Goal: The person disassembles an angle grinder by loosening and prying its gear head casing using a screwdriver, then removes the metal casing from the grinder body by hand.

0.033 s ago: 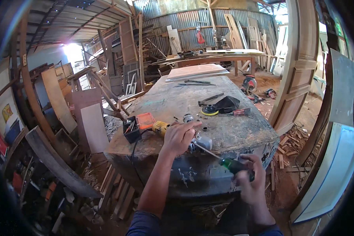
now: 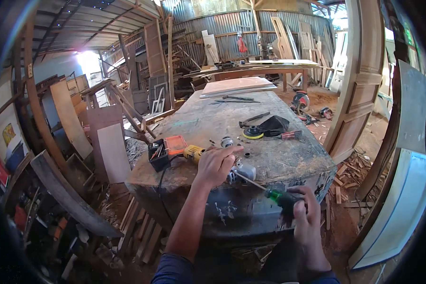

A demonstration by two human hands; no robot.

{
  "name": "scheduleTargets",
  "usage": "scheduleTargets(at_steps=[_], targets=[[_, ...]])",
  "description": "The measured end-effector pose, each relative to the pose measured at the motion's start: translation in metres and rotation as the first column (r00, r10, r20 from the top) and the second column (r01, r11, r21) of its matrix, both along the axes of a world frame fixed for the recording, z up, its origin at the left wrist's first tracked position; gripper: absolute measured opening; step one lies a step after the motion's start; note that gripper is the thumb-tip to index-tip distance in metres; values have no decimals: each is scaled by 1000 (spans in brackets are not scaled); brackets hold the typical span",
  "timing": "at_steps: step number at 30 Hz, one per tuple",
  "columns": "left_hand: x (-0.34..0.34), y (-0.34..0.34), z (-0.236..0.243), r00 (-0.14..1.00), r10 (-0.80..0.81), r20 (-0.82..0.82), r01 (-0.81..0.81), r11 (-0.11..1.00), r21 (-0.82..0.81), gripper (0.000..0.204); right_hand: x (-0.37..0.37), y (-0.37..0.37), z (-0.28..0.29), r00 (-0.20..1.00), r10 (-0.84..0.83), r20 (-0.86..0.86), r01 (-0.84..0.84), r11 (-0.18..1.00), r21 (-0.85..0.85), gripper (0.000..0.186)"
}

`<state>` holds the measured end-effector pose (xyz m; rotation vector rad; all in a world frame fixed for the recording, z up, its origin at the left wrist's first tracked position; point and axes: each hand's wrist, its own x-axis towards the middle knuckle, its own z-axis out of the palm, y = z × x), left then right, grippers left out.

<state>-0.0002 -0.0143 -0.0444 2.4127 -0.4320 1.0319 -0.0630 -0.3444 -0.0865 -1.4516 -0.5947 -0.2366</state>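
Note:
My left hand (image 2: 217,164) grips a yellow angle grinder (image 2: 192,154) lying at the bench's near edge; one finger stretches out to the right. The grinder's grey metal head (image 2: 244,170) shows beyond my fingers. My right hand (image 2: 307,213) is closed on the handle end of a screwdriver (image 2: 280,197) with a green and black grip. Its shaft slants up and left to the metal head, where the exact contact of the tip is hard to see. A round metal part (image 2: 226,142) and a small dark ring (image 2: 247,155) lie just past my left hand.
On the worn bench (image 2: 288,161) are a black box of small tools (image 2: 157,154), an orange tray (image 2: 175,145), a yellow-rimmed pad (image 2: 252,133), a hammer (image 2: 253,119) and wooden panels (image 2: 239,86). A panelled door (image 2: 359,90) stands at the right; offcuts litter the floor.
My right hand's fingers have shifted around the screwdriver's handle, and the grip has turned slightly. My left hand and the grinder stay in place.

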Motion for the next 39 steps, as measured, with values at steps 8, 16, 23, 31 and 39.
scheduleTargets(at_steps=[8,16,23,31,39], targets=[[-1,0,2,999,-5,46,4,1000,25,44,7,-11,18,821,295,-489,-317,947,38,45],[-6,4,7,999,-33,13,33,999,39,42,11,-14,46,872,205,444,96,818,-567,53],[-5,0,5,999,4,-47,-6,999,-54,48,7,-10,17,942,38,335,102,914,-392,59],[1,3,-1,999,-1,43,2,1000,-24,45,25,-9,20,848,1,530,155,956,-249,40],[-6,-1,9,999,21,-41,-21,1000,-1,46,15,-12,31,929,96,356,100,864,-493,43]])
